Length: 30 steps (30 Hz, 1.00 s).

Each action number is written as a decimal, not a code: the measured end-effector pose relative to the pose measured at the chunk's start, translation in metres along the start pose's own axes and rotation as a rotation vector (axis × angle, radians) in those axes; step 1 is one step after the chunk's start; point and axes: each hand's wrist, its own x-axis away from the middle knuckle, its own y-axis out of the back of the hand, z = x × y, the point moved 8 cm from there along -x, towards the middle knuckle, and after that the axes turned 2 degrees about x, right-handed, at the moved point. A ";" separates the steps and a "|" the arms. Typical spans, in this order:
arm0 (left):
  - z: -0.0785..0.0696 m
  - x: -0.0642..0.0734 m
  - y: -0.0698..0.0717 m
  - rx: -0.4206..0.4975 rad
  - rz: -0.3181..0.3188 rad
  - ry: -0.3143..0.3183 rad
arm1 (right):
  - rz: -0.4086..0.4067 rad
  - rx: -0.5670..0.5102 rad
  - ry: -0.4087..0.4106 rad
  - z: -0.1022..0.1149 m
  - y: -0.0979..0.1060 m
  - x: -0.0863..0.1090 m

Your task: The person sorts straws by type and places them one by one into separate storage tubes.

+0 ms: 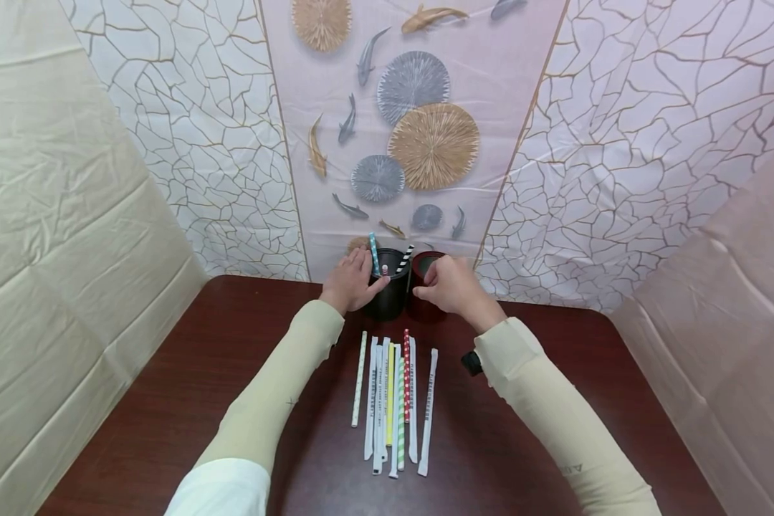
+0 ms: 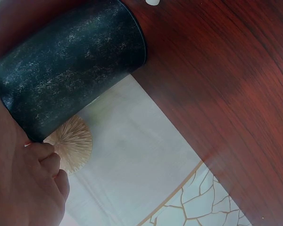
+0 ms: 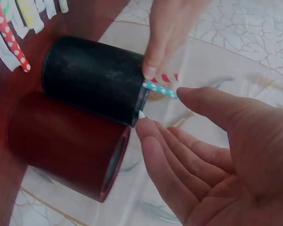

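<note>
A black cup stands at the back of the table, and my left hand grips its rim with the thumb at the front. Poking out of this cup are a blue dotted straw, a black-and-white striped straw and a red-and-white striped straw. Just to its right is a dark red cup. My right hand hovers over the red cup's rim, thumb spread away from the fingers and nothing held. In the right wrist view its fingertips are right beside the white straw tip.
Several straws lie lengthwise in front of the cups: a yellow straw, a red dotted straw, a green striped straw and white paper-wrapped straws. A patterned cloth backdrop rises close behind the cups, at the table's far edge.
</note>
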 end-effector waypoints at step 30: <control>0.004 -0.007 -0.007 -0.007 0.014 0.019 | 0.263 -0.125 -0.162 -0.033 -0.120 0.005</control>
